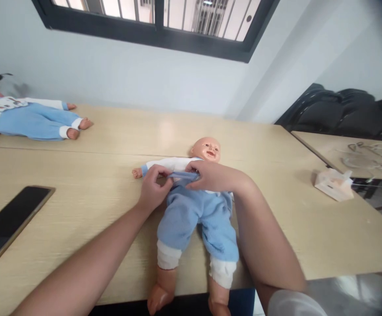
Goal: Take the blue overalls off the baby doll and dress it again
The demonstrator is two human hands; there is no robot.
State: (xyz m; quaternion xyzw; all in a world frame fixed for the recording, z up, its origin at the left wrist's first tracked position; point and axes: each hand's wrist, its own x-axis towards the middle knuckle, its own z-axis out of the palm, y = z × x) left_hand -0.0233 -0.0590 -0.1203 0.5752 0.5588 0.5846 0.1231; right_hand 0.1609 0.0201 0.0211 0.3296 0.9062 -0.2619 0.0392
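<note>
A baby doll [209, 149] lies on its back on the table, its head away from me and its feet at the near edge. It wears a white top with blue cuffs and light blue trousers [180, 219] with white ankle bands. At the doll's waist, my left hand [156, 186] pinches one end of a raised blue fabric edge [183, 175]. The other end is between the fingers of my right hand [207, 175], whose forearm crosses over the doll's side. The doll's far arm on the right is hidden behind my arm.
Another doll [36, 120] in similar clothes lies at the back left. A phone [13, 224] rests on the wooden table [95, 197] at the left. Toward the right edge stands a small tissue pack [333, 184]. Black chairs [338, 114] and tangled tubing [375, 156] are beyond.
</note>
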